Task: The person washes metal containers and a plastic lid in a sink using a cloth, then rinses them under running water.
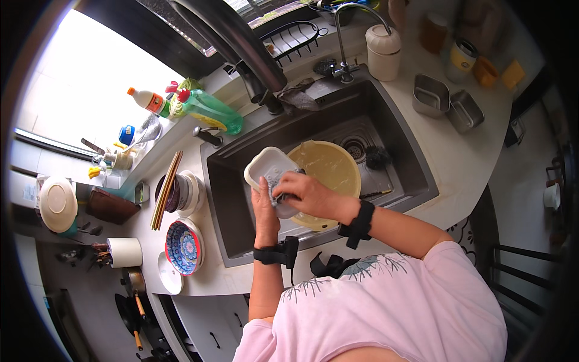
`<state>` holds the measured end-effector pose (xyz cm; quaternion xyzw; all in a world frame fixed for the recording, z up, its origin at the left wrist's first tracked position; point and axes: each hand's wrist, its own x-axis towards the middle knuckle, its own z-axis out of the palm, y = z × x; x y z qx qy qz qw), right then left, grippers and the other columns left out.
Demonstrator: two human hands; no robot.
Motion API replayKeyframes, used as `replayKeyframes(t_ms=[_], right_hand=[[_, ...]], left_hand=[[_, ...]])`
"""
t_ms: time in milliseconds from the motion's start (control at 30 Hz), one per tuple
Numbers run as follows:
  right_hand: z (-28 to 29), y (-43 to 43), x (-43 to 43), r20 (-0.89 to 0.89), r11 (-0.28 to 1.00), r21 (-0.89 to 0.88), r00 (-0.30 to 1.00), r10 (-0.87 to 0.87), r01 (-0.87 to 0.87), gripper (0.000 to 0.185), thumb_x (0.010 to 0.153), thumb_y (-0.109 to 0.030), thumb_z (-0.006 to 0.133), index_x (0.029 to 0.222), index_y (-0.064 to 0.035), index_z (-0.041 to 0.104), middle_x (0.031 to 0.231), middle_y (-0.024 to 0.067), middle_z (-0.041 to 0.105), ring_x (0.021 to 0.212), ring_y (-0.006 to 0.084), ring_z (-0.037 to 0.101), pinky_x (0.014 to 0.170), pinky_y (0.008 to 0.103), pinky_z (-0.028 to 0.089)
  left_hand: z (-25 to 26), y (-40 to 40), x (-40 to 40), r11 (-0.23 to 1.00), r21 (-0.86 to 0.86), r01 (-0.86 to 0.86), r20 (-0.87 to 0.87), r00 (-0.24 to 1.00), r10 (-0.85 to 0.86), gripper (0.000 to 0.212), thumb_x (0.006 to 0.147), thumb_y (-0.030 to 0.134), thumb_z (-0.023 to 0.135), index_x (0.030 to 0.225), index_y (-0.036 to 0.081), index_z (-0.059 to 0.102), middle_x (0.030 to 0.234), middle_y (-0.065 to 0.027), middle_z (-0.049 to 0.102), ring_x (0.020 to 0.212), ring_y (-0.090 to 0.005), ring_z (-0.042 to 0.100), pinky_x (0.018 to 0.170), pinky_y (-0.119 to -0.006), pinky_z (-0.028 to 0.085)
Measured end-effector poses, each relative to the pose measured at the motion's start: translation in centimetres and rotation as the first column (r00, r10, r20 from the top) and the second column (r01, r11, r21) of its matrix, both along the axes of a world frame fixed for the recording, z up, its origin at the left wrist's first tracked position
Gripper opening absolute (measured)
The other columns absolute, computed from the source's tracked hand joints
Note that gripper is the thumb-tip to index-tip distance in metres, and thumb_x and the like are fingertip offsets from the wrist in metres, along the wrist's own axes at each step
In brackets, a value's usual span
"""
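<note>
My left hand (pixel 265 210) grips a white rectangular plastic container (pixel 267 163) by its near edge, tilted above the sink (pixel 230 226). My right hand (pixel 305 192) is inside the container, its fingers curled around a dark scouring pad (pixel 287 196) that they partly hide. Soap suds and drops lie on the container's inner surface around the pad. Below and to the right, a yellow plastic basin (pixel 332 167) with water in it sits in the sink. Beside the basin are the drain strainer (pixel 354 148) and a black mesh scrubber (pixel 378 157).
Left of the sink stand stacked bowls (pixel 183 194) with chopsticks (pixel 167 190) across them, and a patterned bowl (pixel 182 248). A green detergent bottle (pixel 212 111) and a black faucet (pixel 258 59) rise behind the sink. Two metal containers (pixel 431 97) lie on the right counter.
</note>
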<state>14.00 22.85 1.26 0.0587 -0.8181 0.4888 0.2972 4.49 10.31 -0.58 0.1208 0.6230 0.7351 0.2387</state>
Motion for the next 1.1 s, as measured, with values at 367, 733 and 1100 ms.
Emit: replayKeyframes(t_ms=[367,733,1100], right_hand=[[-2.2,0.6,-0.9,0.038,0.929,0.335,0.983,-0.180,0.157,0.011,0.072,-0.002,0.057,0.080,-0.0071,0.062,0.090,0.0114,0.055,0.090,0.0316,0.056,0.077,0.0399,0.049],[-1.3,-0.4,-0.3,-0.091,0.863,0.444,0.971,-0.221,0.239,0.007,0.073,-0.008,0.058,0.079,-0.0071,0.060,0.088,0.0089,0.055,0.084,0.0264,0.057,0.071,0.0346,0.051],[1.4,4.0,-0.4,-0.092,0.883,0.199,0.905,-0.416,0.426,0.022,0.070,0.002,0.061,0.091,-0.0047,0.064,0.095,0.0117,0.055,0.092,0.0298,0.056,0.078,0.0375,0.049]], left_hand=[[-0.7,0.7,1.2,0.994,0.078,-0.081,0.039,0.996,0.078,0.030,0.098,0.021,0.045,0.123,0.006,0.044,0.113,-0.0060,0.057,0.099,-0.0147,0.056,0.084,-0.031,0.047],[-0.9,0.7,1.7,0.991,0.073,-0.111,0.007,0.994,0.110,0.028,0.097,0.016,0.045,0.122,0.004,0.046,0.110,-0.0067,0.059,0.096,-0.0163,0.058,0.083,-0.030,0.048],[-0.9,1.0,2.6,0.990,-0.138,-0.027,-0.100,0.995,0.013,0.028,0.094,0.012,0.050,0.118,0.000,0.049,0.108,-0.0068,0.059,0.094,-0.0124,0.055,0.082,-0.027,0.045]])
